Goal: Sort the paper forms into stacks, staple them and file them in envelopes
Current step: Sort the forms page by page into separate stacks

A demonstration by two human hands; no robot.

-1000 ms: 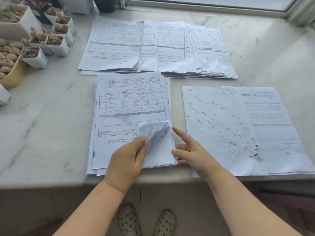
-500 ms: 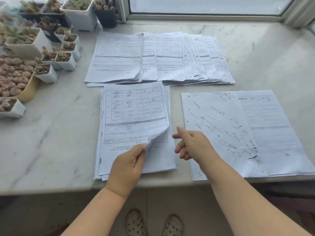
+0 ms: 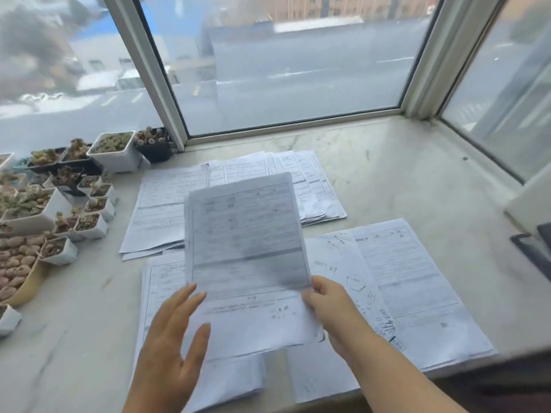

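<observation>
pale marble sill [image 3: 402, 174] under a daylit bay window [image 3: 298, 70], potted succulents [image 3: 113, 150] left.

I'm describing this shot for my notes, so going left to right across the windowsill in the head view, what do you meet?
Succulent pots → left hand → lifted form sheet → right hand → handwritten sheet → printed form → dark object at the right edge.
</observation>
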